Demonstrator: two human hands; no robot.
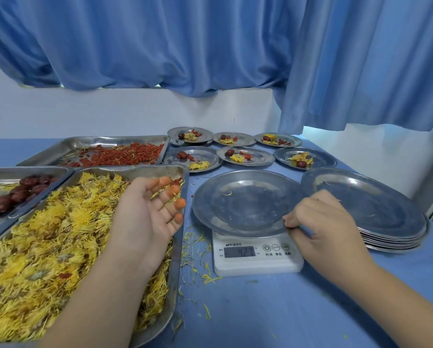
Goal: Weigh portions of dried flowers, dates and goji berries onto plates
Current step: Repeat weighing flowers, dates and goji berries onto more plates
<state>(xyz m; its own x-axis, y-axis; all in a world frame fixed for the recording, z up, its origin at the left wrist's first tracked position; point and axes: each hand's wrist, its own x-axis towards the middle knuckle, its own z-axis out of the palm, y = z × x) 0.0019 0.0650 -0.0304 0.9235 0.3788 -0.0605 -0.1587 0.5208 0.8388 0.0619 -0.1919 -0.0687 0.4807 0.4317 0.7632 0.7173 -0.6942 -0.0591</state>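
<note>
An empty steel plate (245, 204) sits on a white digital scale (257, 257) whose display reads 427. My right hand (328, 222) pinches the plate's right rim. My left hand (150, 209) hovers palm-up, fingers relaxed and orange-stained at the tips, over the tray of yellow dried flowers (47, 247). It holds nothing. A tray of dark red dates (14, 189) lies at the far left, and a tray of goji berries (120, 154) stands behind.
Several small plates (245, 156) with portions of flowers, dates and berries stand in two rows at the back. A stack of empty steel plates (376, 209) sits right of the scale. Loose yellow petals (195, 247) litter the blue tablecloth. Blue curtains hang behind.
</note>
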